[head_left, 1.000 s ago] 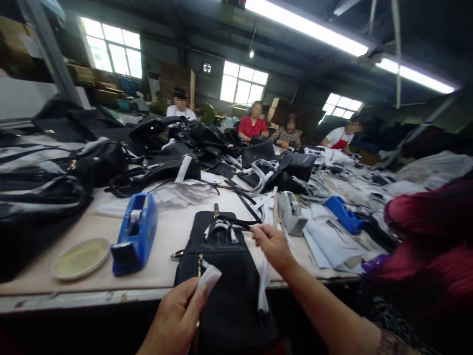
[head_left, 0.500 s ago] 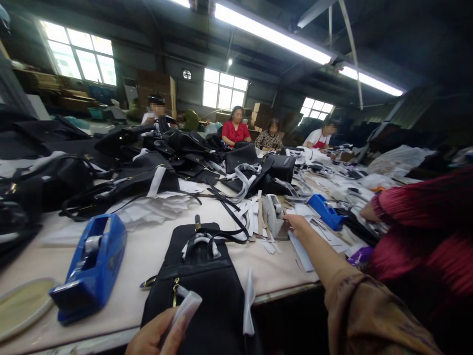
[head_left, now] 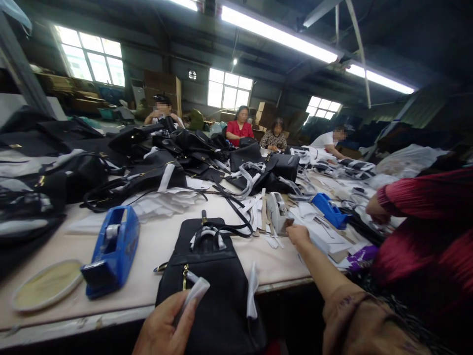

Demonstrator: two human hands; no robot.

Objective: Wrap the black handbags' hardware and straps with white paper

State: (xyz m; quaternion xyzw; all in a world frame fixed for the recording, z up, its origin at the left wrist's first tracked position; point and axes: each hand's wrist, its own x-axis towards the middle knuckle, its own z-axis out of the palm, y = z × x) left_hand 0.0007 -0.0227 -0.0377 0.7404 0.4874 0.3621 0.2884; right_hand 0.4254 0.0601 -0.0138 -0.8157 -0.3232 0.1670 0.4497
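One white wrap (head_left: 199,290) is pinched between thumb and forefinger of the left hand (head_left: 166,320), just beside the gold zipper pull (head_left: 185,272) of the black backpack (head_left: 221,268). Left grip: pressed together on the wrap; should this pressure slacken, the wrap could unroll. The backpack lies across the near edge of the table (head_left: 151,256), its lower part projecting past that edge; a downward pull on this overhang could make it slide off. Farther out, the right hand (head_left: 299,235) is at the front end of the grey tape dispenser (head_left: 275,214). Right grip: fingertips drawn together; whether they pinch anything cannot be determined. Caution: a sideways tug there could shift the dispenser, and contact with any cutting edge could nick a finger. Paper strips (head_left: 254,217) lie just beside the dispenser and could be dragged along if brushed. Beyond, black bags (head_left: 150,171) are heaped on the table, with a person in a red top (head_left: 240,130) on the far side.
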